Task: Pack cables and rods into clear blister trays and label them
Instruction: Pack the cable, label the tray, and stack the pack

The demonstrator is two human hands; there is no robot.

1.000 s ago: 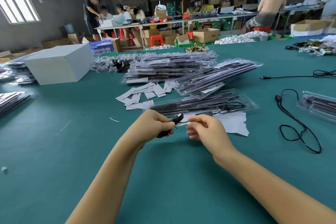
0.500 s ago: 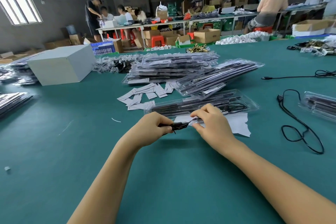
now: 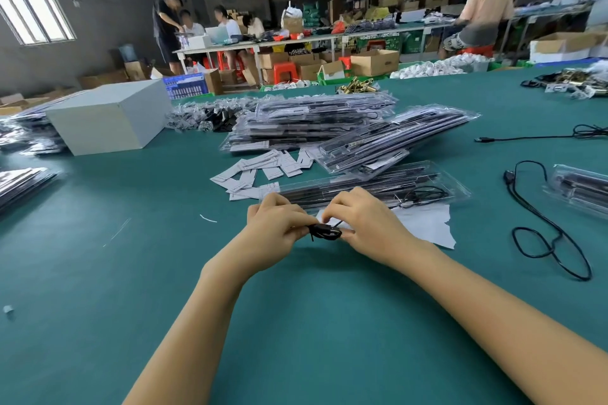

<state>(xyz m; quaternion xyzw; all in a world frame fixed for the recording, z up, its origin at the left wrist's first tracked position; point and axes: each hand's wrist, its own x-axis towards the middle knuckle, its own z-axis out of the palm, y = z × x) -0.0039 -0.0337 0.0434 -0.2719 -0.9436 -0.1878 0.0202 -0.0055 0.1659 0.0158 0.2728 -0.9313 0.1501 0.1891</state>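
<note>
My left hand [image 3: 278, 232] and my right hand [image 3: 365, 223] meet over the green table, both gripping a small coiled black cable bundle [image 3: 324, 232] between their fingertips. Just behind them lies an open clear blister tray [image 3: 444, 186] holding dark rods and a coiled cable, resting partly on a white paper sheet [image 3: 424, 223]. White labels [image 3: 260, 171] lie scattered to the tray's left. Stacks of packed blister trays [image 3: 309, 123] [image 3: 394, 141] sit further back.
A loose black cable [image 3: 543, 223] loops on the table at right, beside another clear tray [image 3: 579, 189]. A second cable [image 3: 533, 137] runs at far right. A grey box [image 3: 108, 117] stands at left. More tray stacks [image 3: 23, 182] lie on the left edge. People work at distant tables.
My hands came closer together, and the right hand's fingers now close over the cable bundle that the left hand held alone a second ago. The bundle sits lower, near the table.
</note>
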